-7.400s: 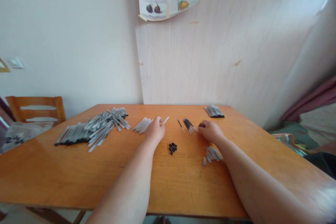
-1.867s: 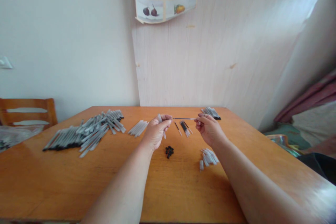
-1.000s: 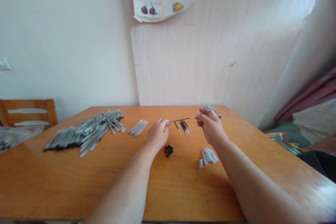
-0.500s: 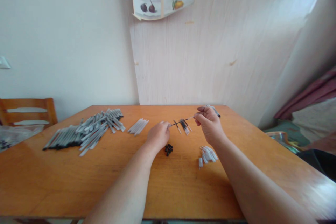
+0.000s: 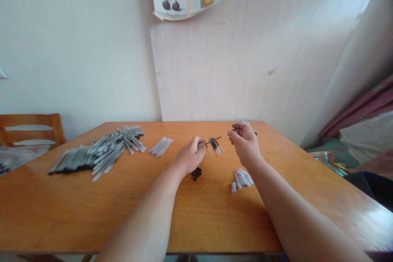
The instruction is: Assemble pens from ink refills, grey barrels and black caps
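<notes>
A thin pen refill (image 5: 215, 140), dark along most of its length with a pale right end, is stretched between my two hands above the table. My left hand (image 5: 190, 155) pinches its dark left end. At the pale end, the fingertips of my right hand (image 5: 245, 141) are closed on it. Below and behind lie several more dark refills (image 5: 215, 146) with pale ends. Small black plugs (image 5: 197, 173) are heaped just under my left hand. Nearer my right forearm sits a pile of short whitish pen parts (image 5: 242, 178), too small to make out fully.
On the wooden table (image 5: 202, 221), a large heap of grey pen barrels (image 5: 113, 147) with black ends spreads at the left. A row of pale tubes (image 5: 161, 146) lies beside it. More barrels (image 5: 250, 125) show behind my right hand. A chair (image 5: 30, 129) stands at the left.
My left hand has shifted a little right and up along the refill, its fingers turned more upward. My right hand keeps its hold on the pale end. The view has moved slightly.
</notes>
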`<state>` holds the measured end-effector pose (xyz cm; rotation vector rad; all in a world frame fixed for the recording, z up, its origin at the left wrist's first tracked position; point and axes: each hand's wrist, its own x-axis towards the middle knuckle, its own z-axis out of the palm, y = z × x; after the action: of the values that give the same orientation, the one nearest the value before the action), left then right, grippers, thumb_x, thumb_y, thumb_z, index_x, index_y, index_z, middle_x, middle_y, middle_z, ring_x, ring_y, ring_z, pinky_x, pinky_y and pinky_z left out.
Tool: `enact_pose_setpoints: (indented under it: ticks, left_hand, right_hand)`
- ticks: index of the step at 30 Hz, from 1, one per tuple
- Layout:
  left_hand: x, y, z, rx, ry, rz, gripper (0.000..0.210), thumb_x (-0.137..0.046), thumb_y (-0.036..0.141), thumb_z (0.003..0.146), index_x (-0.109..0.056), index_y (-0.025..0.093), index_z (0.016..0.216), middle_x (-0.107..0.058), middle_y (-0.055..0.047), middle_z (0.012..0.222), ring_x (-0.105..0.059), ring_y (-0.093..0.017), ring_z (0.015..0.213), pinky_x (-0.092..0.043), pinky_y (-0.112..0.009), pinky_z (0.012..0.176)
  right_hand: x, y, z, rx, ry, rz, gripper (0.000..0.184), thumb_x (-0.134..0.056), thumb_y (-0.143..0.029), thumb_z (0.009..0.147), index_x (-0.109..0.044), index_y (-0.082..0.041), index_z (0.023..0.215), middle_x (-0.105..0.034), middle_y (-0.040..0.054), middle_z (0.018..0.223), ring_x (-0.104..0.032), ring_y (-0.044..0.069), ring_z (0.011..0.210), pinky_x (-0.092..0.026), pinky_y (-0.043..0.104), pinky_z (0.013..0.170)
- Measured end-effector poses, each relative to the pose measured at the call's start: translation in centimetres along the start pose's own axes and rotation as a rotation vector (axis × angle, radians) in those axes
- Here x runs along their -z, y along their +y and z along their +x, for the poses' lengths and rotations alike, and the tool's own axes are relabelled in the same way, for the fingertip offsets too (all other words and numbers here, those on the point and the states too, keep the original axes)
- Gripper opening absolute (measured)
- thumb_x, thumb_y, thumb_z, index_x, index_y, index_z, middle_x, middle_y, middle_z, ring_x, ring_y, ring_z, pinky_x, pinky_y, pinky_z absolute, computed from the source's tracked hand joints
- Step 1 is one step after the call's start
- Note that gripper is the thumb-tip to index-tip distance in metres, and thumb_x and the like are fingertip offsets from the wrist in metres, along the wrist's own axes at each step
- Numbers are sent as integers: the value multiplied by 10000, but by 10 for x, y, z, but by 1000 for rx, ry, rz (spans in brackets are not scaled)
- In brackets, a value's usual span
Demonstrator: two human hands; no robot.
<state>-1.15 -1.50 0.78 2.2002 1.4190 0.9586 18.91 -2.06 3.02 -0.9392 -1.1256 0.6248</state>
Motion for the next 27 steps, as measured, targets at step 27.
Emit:
enact_pose_setpoints:
  ticks: [27]
  left_hand:
    - [2,1,5,-8,-29,-340,188,-416,307,880,-554,180,894,-674,-35,832,-574,-120,705,-464,-256,694]
  right_hand:
    - [-17,12,-17,-133,-332,-130,173,-558,-280,748,-611,-176,876,-615,4,679,-545,114,572,-444,253,554]
